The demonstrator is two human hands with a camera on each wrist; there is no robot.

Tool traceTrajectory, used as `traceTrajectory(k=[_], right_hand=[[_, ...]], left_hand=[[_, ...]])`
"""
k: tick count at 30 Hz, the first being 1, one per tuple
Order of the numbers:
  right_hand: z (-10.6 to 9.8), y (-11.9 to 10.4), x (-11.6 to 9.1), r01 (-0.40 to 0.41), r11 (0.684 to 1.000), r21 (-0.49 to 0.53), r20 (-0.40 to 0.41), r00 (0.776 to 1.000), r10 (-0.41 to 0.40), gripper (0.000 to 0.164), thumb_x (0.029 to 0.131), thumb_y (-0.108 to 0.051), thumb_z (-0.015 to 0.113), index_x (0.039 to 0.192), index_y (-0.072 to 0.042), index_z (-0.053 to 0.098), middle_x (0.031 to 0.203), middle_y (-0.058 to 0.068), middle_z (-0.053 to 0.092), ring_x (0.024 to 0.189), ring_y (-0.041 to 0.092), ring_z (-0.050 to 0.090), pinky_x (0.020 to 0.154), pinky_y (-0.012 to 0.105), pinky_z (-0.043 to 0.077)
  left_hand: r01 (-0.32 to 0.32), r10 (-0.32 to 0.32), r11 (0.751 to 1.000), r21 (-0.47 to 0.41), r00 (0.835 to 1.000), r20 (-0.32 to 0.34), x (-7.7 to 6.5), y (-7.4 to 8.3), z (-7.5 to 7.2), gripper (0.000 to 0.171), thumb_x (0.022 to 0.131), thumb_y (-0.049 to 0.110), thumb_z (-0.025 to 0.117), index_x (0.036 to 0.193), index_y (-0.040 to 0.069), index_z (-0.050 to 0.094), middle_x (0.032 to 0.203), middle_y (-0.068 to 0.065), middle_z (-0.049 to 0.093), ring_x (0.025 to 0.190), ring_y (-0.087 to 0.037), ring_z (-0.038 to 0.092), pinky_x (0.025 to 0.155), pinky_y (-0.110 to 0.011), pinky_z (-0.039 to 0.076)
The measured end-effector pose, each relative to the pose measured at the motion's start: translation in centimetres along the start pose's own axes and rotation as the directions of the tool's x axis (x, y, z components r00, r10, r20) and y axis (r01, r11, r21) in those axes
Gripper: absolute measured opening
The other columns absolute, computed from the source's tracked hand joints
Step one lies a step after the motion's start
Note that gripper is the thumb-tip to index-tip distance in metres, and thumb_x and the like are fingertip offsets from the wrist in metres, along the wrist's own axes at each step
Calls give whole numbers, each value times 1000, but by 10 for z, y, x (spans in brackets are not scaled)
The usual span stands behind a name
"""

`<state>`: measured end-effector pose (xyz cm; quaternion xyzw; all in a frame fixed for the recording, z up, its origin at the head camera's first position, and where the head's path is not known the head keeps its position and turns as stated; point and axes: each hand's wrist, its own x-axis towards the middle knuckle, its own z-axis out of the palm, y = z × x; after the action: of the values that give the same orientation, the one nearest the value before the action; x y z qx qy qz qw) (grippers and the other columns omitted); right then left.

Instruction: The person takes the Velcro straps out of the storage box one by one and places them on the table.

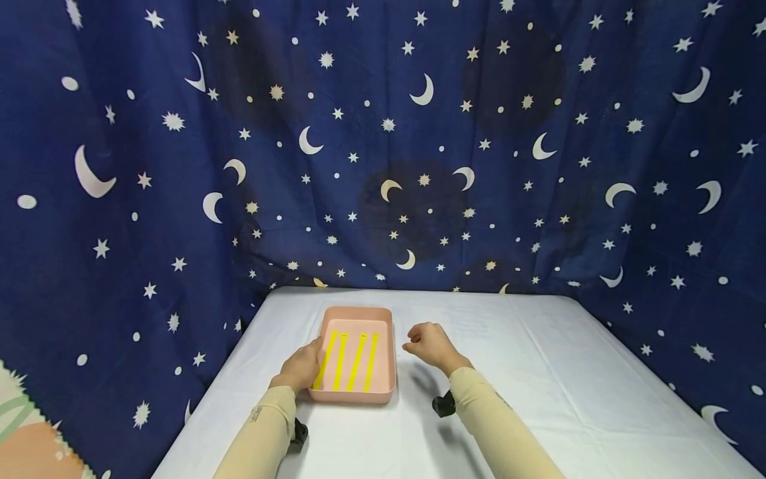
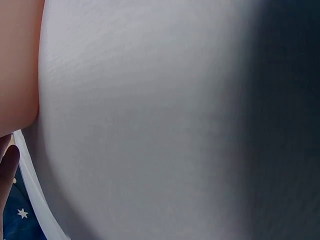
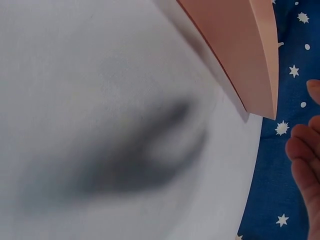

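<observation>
A shallow pink tray (image 1: 353, 397) with rounded corners sits left of the middle of the white table. Several flat yellow straps (image 1: 354, 362), each with a wider slotted end toward the back, lie side by side inside it. My left hand (image 1: 301, 367) holds the tray by its left wall; in the left wrist view its fingertips (image 2: 9, 162) show beside the tray's wall (image 2: 19, 65). To the right of the tray, my right hand (image 1: 432, 344) hovers over the table with fingers loosely bent and nothing in them. The right wrist view shows a gap between its thumb and fingers.
A white cloth covers the table (image 1: 526, 372). Dark blue curtains (image 1: 383, 133) with moons and stars hang behind it and along both sides. A black wrist camera (image 1: 444, 404) hangs under the right wrist, and another (image 1: 299, 434) under the left.
</observation>
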<state>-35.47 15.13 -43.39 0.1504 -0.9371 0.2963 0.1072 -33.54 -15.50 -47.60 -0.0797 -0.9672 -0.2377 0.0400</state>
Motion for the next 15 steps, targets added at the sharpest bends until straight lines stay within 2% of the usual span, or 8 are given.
traceTrajectory(k=[6,15], right_hand=[[6,-5,3,47,999,21,-6,999,-47,21,78,-12,83,93,1,76,84,9,75,78,18,70,72,32,62],[14,-16,5,49,997,59,12,999,-50,22,79,-8,81,96,4,75,87,13,75,80,21,70,73,36,62]], left_hand=[[8,-8,1000,-8,1000,3,1,-1,1,46,105,8,43,150,-3,41,151,-21,49,138,-38,49,117,-52,41],[26,-26,999,21,1000,15,3,-1,3,46,105,9,43,150,-2,42,152,-20,47,140,-38,47,118,-52,39]])
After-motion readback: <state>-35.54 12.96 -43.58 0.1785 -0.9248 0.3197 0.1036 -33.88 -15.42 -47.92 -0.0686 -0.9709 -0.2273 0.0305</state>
